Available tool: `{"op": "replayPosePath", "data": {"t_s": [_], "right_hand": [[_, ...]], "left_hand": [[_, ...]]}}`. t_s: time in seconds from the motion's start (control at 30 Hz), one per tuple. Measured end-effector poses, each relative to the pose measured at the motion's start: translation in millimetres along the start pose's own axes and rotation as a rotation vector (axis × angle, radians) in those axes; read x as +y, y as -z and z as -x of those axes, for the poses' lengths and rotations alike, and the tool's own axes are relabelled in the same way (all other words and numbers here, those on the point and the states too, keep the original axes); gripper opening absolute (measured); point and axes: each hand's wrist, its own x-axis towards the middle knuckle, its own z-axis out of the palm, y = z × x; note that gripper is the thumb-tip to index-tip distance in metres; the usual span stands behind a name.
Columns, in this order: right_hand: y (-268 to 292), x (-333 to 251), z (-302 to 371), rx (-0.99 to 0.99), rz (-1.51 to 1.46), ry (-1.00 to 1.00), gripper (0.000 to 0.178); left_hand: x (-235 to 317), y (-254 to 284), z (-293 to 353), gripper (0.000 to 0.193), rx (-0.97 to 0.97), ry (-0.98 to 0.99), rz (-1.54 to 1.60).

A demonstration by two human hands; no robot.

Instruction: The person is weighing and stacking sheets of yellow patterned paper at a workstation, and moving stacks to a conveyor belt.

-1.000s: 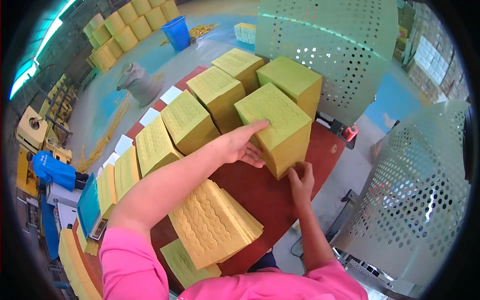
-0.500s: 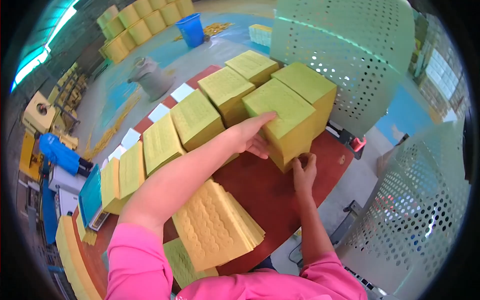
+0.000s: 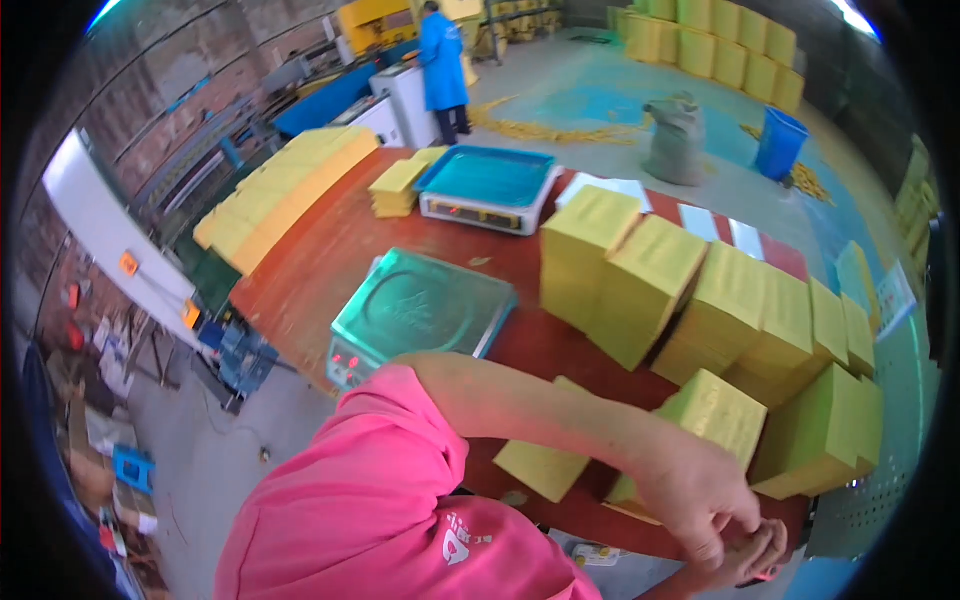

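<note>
The left hand [image 3: 690,492] and right hand [image 3: 742,562] are overlapping in view at the worktop's [image 3: 320,270] near right end, both half curled; whether either is gripping anything cannot be told. A stack of yellow sheets [image 3: 718,412] is lying beside the left hand, partly hidden by the forearm [image 3: 540,412]. Further yellow stacks [image 3: 655,258] are standing beyond.
</note>
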Motion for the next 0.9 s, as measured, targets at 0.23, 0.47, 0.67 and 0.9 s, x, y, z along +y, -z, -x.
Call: {"op": "replayPosePath", "data": {"t_s": [0.23,0.47,0.67,0.9], "right_hand": [[-65,-215,11,0.024,-0.84,-0.02,0.025],[-141,-401,187,-0.572,-1.077,-0.265,0.014],[-190,-552,321,-1.009,-1.331,-0.476,0.005],[-239,-673,404,-1.458,-1.395,-0.523,0.008]], "left_hand": [[18,-47,215,0.055,0.37,0.142,-0.109],[77,-133,507,0.069,0.756,0.451,-0.026],[98,-197,692,0.064,1.116,0.659,0.076],[57,-228,917,0.052,1.904,1.152,-0.413]]}}
